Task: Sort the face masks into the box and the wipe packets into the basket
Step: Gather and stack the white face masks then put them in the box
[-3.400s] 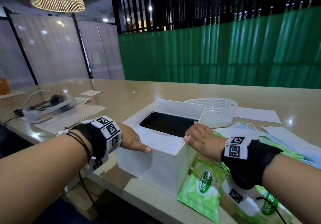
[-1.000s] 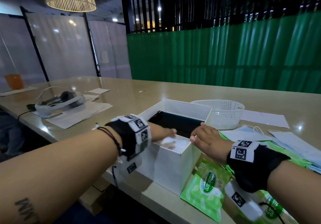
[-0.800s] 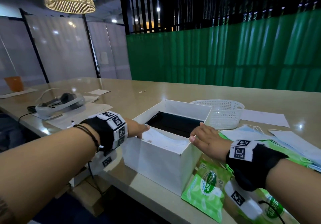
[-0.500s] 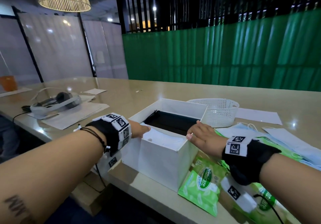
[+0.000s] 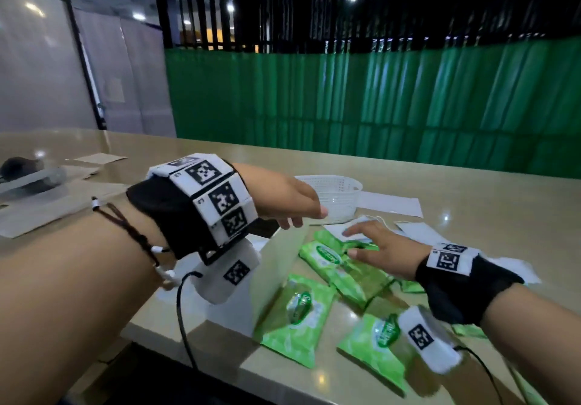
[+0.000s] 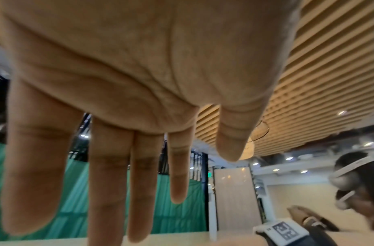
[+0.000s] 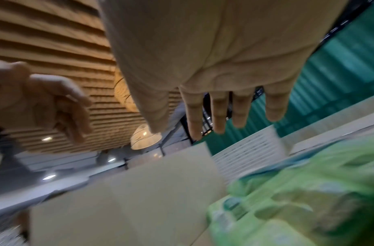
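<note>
My left hand [image 5: 301,216] hangs in the air over the white box [image 5: 276,266], fingers relaxed and holding nothing; its wrist hides most of the box. The left wrist view shows the same hand [image 6: 177,174] with straight, empty fingers. My right hand [image 5: 361,241] is spread low over a green wipe packet [image 5: 333,256] and a pale blue face mask [image 5: 352,231]; contact is unclear. In the blurred right wrist view its fingers [image 7: 217,116] are straight above green packets [image 7: 298,199]. The white basket [image 5: 336,194] stands behind the box.
Two more wipe packets [image 5: 294,319] [image 5: 374,341] lie near the table's front edge. More masks [image 5: 418,231] and a paper sheet [image 5: 390,206] lie to the right of the basket. A headset on papers [image 5: 28,178] sits far left.
My left hand has lifted off the box's left rim and swung right above the box. My right hand has left the box's right rim and moved out over the packets and mask.
</note>
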`<move>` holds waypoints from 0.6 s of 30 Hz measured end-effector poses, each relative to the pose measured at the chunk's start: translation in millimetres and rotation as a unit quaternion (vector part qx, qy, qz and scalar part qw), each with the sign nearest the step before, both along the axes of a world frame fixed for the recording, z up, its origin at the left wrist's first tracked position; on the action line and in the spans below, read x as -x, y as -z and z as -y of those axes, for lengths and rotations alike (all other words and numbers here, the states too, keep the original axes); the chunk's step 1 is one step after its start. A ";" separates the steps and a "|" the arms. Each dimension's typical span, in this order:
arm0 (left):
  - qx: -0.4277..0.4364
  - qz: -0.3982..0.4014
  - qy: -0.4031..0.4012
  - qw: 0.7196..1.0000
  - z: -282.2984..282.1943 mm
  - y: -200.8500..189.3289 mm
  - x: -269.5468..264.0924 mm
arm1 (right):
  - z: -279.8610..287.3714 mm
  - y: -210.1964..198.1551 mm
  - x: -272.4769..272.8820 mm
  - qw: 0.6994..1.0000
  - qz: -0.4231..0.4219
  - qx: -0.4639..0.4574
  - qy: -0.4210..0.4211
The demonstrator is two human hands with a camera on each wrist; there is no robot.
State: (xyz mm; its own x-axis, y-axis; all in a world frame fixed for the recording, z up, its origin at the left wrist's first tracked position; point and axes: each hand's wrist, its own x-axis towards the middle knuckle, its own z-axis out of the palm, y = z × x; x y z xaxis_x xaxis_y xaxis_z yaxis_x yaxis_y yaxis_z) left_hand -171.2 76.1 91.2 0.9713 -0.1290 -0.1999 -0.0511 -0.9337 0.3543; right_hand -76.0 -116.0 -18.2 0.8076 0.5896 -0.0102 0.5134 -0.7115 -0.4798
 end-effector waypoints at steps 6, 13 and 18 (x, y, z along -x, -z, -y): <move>0.106 0.026 0.075 0.991 60.5 10.3 -35.1 | 128.9 -19.7 -12.1 0.981 -0.059 0.051 0.179; 0.228 -0.075 0.021 0.971 118.5 70.1 -94.5 | 224.8 -21.2 -25.5 0.930 -0.107 0.133 0.325; 0.364 -0.163 -0.104 0.911 167.2 115.3 -118.1 | 234.3 -19.0 -41.0 0.916 -0.094 0.213 0.326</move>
State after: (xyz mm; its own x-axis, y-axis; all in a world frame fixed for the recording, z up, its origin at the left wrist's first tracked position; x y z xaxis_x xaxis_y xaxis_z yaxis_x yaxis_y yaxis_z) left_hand -53.1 -91.1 -24.1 0.8942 -0.1625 -0.4172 0.3193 -0.4217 0.8487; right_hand -35.1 -350.2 0.8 0.9475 -0.1073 -0.3013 -0.1505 -0.9808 -0.1242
